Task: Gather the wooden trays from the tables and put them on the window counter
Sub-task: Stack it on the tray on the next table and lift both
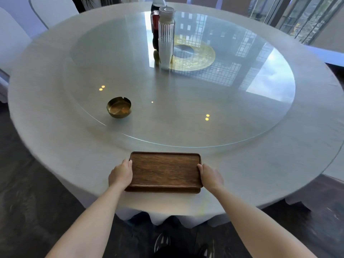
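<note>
Wooden tray [165, 169] sits at the near edge of the round tabletop [61, 144], right in front of the person, and both hands are on it. Look closely at the near side: a second dark wooden lip shows under the top one, so this may be two trays stacked, though the blur at that edge makes it hard to be sure. Left hand [121, 174] clamps the tray's left short end, thumb over the rim and fingers curled below out of sight. Right hand [210, 175] does the same on the tray's right short end, thumb tip resting on the rim, grip pressed tight on the wood. Whether the tray is lifted clear of the cloth or resting on it, I cannot tell from this angle.

Beyond the tray's far edge lies a big glass turntable [232, 116], its rim curving just past the tray. Up and to the left of the tray, near the turntable's edge, stands a small brass ashtray [119, 109]. Far beyond the tray, toward the middle of the turntable, a ribbed clear bottle [166, 38] with a pale cap stands upright, and a dark bottle [154, 28] stands just behind it, touching or nearly so. A gold ring [199, 58] shows at the turntable's centre, beside those bottles. Below the tray, past the tabletop's hanging cloth, a dark shoe [162, 241] shows on the floor.
</note>
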`<state>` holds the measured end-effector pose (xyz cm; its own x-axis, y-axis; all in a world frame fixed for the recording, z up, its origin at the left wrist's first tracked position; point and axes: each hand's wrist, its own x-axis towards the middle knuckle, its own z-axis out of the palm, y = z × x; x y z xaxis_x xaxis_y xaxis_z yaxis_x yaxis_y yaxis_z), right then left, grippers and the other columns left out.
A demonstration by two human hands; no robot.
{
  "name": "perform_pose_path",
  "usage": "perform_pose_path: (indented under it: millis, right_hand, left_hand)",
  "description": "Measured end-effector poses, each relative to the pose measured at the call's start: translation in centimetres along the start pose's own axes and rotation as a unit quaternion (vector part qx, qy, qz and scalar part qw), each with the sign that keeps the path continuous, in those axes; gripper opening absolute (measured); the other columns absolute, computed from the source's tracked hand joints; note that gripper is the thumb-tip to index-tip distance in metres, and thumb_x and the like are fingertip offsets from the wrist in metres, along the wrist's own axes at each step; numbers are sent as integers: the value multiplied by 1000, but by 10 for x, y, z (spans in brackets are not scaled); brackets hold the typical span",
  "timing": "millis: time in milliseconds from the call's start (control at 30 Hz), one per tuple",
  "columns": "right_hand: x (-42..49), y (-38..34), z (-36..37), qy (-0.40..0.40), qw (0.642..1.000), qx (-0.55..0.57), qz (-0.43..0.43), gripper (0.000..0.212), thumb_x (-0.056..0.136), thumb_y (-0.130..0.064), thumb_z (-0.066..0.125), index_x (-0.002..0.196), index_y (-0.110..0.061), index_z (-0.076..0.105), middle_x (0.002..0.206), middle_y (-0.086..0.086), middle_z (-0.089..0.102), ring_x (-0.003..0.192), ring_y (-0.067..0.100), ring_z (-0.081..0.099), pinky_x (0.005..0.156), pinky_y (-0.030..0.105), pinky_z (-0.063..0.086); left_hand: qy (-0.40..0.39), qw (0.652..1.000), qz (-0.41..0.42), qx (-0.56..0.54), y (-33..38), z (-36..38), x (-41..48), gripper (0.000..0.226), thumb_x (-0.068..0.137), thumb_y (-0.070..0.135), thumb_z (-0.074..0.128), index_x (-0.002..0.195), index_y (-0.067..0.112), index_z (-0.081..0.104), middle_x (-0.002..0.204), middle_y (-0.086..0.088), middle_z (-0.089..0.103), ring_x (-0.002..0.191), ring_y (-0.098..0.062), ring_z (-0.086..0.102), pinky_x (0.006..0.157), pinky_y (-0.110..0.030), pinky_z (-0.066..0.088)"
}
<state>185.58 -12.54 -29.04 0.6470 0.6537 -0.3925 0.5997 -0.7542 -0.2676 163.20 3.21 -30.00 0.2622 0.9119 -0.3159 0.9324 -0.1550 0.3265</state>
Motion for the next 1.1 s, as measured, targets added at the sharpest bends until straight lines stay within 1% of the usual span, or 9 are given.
perform_pose_path:
  millis: [167,333,533,633,700,767,900,1000,1100]
  right_hand:
    - [-3,-1,12,-8,1000,-9,7,47,102,-34,22,104,-4,58,109,16,66,101,34,61,69,32,38]
    - [-4,-2,13,1,1000,-27,-4,46,102,-33,22,104,-4,58,107,16,67,97,34,63,66,32,39]
    - [-6,0,13,-2,1000,-19,-3,46,101,-35,21,106,-5,56,110,16,66,100,35,62,68,33,40]
    - [-9,-4,15,-23,999,26,17,45,100,-39,24,110,-3,50,112,18,64,103,36,60,74,37,44]
    - [-10,-7,15,-40,997,57,36,46,99,-41,26,113,-2,46,115,20,63,105,37,59,81,41,47]
    - [-8,-8,13,-55,993,84,60,49,98,-44,29,117,-1,45,120,20,61,109,37,58,87,42,46]
    - [-4,-7,16,-96,981,139,95,58,94,-50,35,126,-2,43,127,18,56,117,35,54,96,43,44]
    - [-4,-7,18,-94,976,163,110,60,93,-53,37,124,-3,45,126,16,57,115,34,54,95,42,44]
    - [-3,-4,19,-97,972,180,112,61,92,-54,39,122,-2,48,124,15,59,113,33,56,93,41,45]
  left_hand:
    - [-12,1000,8,10,-9,4,1,44,101,30,22,108,0,53,109,-25,64,101,-41,59,84,-40,47]
    - [-13,1000,14,19,-12,6,1,44,101,30,22,107,0,53,108,-24,65,99,-41,60,83,-41,48]
    - [-10,1000,-6,27,-9,5,-1,43,101,29,19,106,2,52,109,-23,64,99,-40,59,85,-41,47]
    - [-31,999,-31,17,-5,4,0,43,100,31,19,115,3,48,116,-23,61,105,-40,57,89,-42,46]
    - [-54,997,-47,7,-2,3,1,47,100,37,21,124,4,45,122,-23,59,112,-40,55,93,-42,44]
    - [-70,996,-56,1,0,4,2,54,98,44,25,128,4,44,126,-22,57,116,-40,53,95,-43,44]
    - [-89,993,-70,-26,-2,7,5,62,93,54,34,123,1,47,124,-20,58,114,-38,54,94,-42,45]
    - [-83,992,-80,-54,-4,8,5,63,90,58,39,114,1,54,118,-19,61,111,-36,56,92,-41,45]
    - [-81,991,-86,-66,-3,7,4,64,88,59,41,109,-1,55,115,-19,62,108,-36,56,90,-40,45]
